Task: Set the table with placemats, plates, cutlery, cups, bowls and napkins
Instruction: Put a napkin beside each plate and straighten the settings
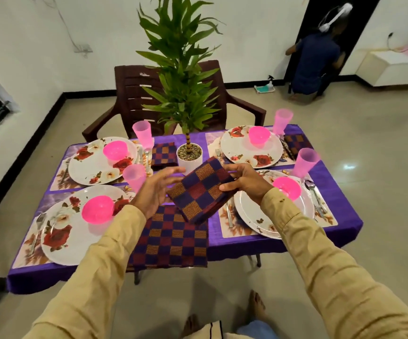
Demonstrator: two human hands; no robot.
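The right hand [247, 182] pinches a folded checked napkin [199, 189] by its right edge and holds it above the middle of the table [340, 206], over a second napkin [171, 238] that lies flat at the near edge. The left hand [155, 189] is wide, fingers straight, just beside the folded checked napkin

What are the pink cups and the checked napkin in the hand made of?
The pink cups look like frosted plastic: light glows through their matte walls. The checked napkin seems to be woven cloth: it shows ribbed thread lines and soft folded layers at its edge.
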